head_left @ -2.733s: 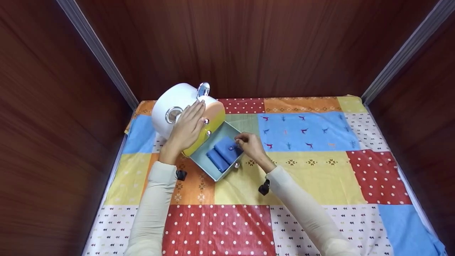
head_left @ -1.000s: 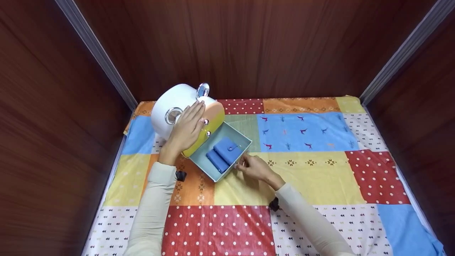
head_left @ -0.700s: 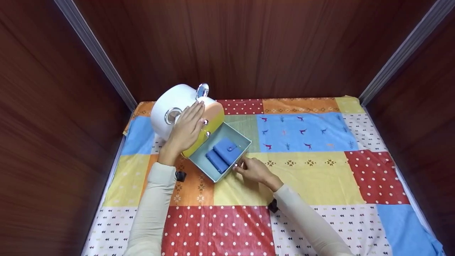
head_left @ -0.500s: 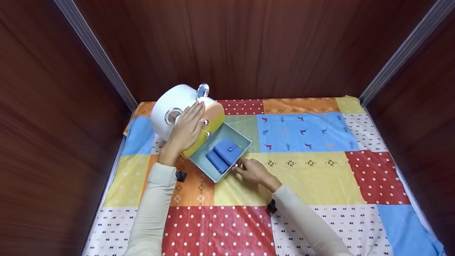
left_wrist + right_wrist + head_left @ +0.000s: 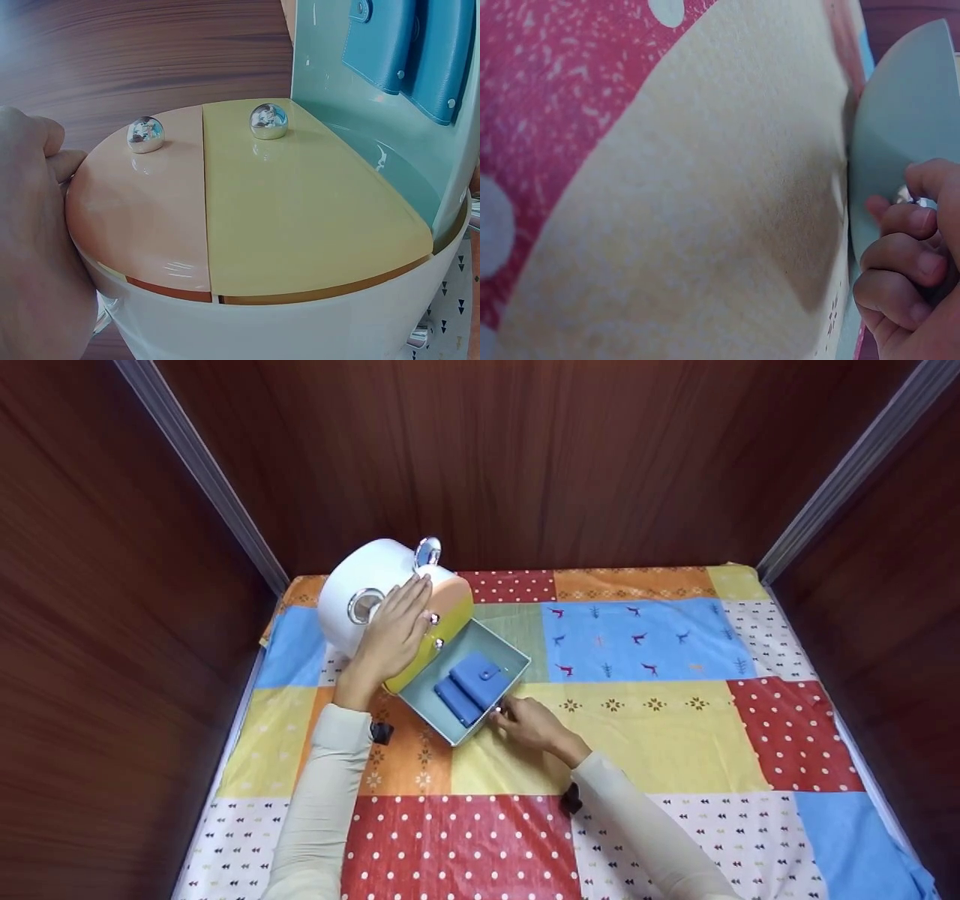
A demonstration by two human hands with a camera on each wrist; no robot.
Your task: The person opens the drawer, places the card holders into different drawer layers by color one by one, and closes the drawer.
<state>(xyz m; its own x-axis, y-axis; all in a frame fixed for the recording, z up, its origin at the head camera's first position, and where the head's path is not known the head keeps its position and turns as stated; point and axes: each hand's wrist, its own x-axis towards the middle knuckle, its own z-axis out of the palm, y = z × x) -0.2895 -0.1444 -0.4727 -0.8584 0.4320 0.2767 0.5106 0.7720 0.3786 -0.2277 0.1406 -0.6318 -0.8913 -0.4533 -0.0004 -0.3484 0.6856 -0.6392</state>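
A small white rounded drawer cabinet (image 5: 349, 574) stands at the back left, its light-green drawer (image 5: 420, 701) pulled out. Two blue wallets (image 5: 480, 681) lie side by side inside that drawer. My left hand (image 5: 390, 634) rests on the cabinet with straight fingers, beside the peach drawer front (image 5: 150, 202) and the yellow drawer front (image 5: 300, 202), both closed. At the light-green drawer's front, my right hand (image 5: 534, 724) pinches the silver knob (image 5: 904, 195) between thumb and index finger, its other fingers curled.
A patchwork cloth (image 5: 637, 735) covers the table. Dark wooden panels (image 5: 510, 465) rise behind and on both sides. A silver oval piece (image 5: 427, 552) stands up at the cabinet's back, and a silver-rimmed round piece (image 5: 364, 605) sits on its side.
My right hand has moved from over the wallets, inside the drawer's front edge, out and down to the knob, which it now pinches. The left hand, drawer and wallets look unmoved.
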